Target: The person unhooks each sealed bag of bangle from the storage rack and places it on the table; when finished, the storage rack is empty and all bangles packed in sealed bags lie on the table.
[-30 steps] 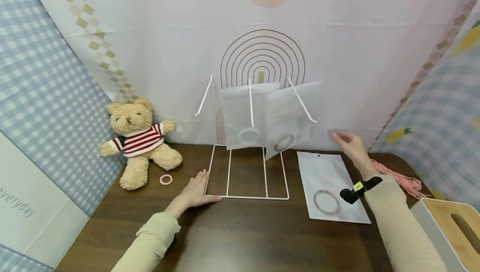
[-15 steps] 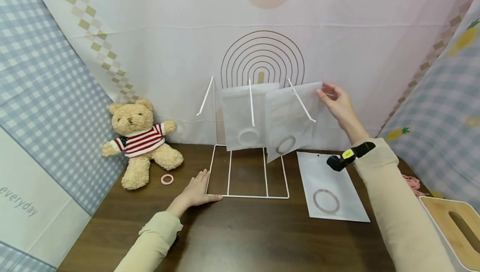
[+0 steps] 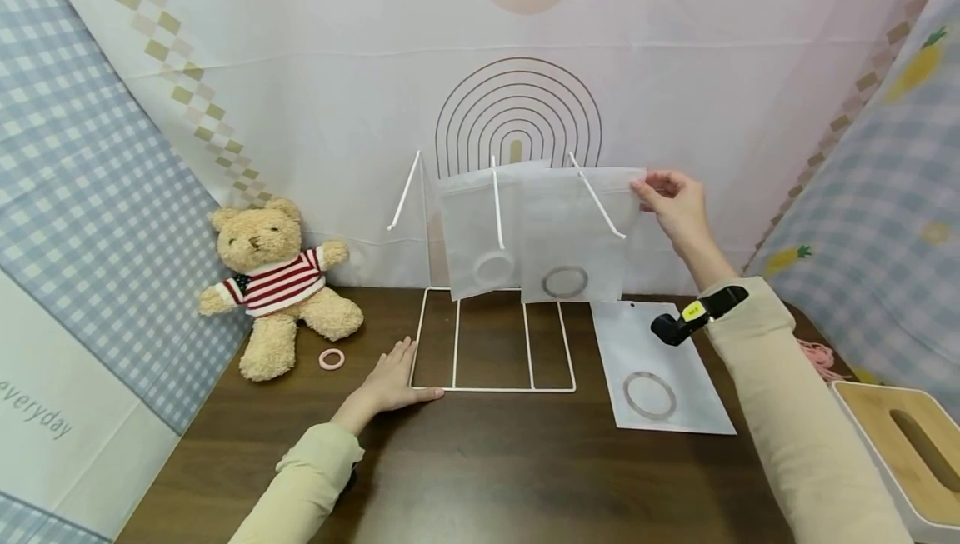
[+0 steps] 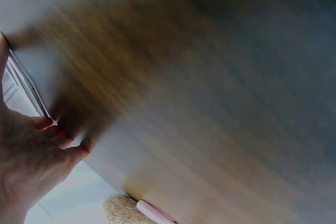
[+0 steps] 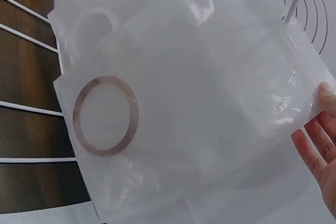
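A white wire rack (image 3: pixel 495 390) stands on the table, with three prongs on its upright part. A translucent zip bag (image 3: pixel 581 223) hangs from the right prong, its top edge about level. A pale purplish ring (image 5: pixel 135 116) shows inside it near the bottom. My right hand (image 3: pixel 678 209) pinches the bag's top right corner between thumb and fingers. Another zip bag (image 3: pixel 472 223) with a whitish ring hangs on the middle prong, slightly tilted and partly covered. My left hand (image 3: pixel 390 379) lies with fingers extended against the rack's front left base corner.
A third bag (image 3: pixel 630 361) with a ring lies flat to the right. Pink cord (image 3: pixel 821 358) and a wooden-lidded box (image 3: pixel 873 415) sit beyond the right forearm. On the left are a teddy bear (image 3: pixel 273 281) and a small pink ring (image 3: pixel 322 358).
My right hand has risen leftward from above the flat bag and taken hold of the hanging bag's corner. That bag has turned from tilted to straight. My left hand stays put.
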A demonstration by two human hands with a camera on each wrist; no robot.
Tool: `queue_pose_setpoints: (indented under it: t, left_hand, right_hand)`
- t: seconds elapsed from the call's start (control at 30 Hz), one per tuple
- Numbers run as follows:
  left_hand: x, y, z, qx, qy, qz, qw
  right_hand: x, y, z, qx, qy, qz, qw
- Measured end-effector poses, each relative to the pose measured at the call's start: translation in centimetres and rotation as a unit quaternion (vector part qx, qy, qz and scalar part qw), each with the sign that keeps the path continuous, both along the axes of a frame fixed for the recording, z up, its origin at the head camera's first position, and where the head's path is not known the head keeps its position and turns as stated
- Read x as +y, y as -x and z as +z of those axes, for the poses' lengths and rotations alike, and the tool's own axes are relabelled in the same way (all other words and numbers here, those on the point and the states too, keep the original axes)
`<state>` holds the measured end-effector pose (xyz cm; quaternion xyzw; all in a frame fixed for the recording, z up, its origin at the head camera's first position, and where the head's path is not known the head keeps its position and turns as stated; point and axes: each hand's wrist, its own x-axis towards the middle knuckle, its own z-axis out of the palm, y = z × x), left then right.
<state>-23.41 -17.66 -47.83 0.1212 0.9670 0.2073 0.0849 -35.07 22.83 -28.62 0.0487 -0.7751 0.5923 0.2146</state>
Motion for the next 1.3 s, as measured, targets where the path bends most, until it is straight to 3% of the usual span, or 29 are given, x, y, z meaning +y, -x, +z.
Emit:
queue_pose_setpoints:
  t: [0.27,0.57,0.77,0.9,1.13,1.3]
  left_hand:
    - [0.1,0.0,0.3,0.0,0.003,-0.001,1.0]
    - [0.2,0.1,0.8,0.0,0.001,-0.003,1.0]
    - [0.2,0.0,1.0,-0.006,0.008,-0.001,0.9999]
    - [0.3,-0.1,0.9,-0.009,0.01,0.001,0.9999]
    - [0.4,0.1,0.4,-0.002,0.008,-0.001,1.0]
    - [0.4,0.0,0.5,-0.003,0.009,-0.002,1.0]
  right_hand:
    - [-0.3,-0.7,0.7,-0.003,-0.079,-0.025,0.9966]
    - [-0.7,-1.6,1.5,0.031,-0.025,-0.066,0.997]
    - [-0.9,-2.2,1.6,0.055,-0.046,-0.046,0.9964]
    - [-0.7,-2.9,1.7,0.059,-0.054,-0.006,0.9968]
    - [0.5,-4.4,1.9,0.022,-0.021,0.042,0.9987]
    - [1.4,-5.8,2.1,-0.007,-0.034,0.058,0.9977]
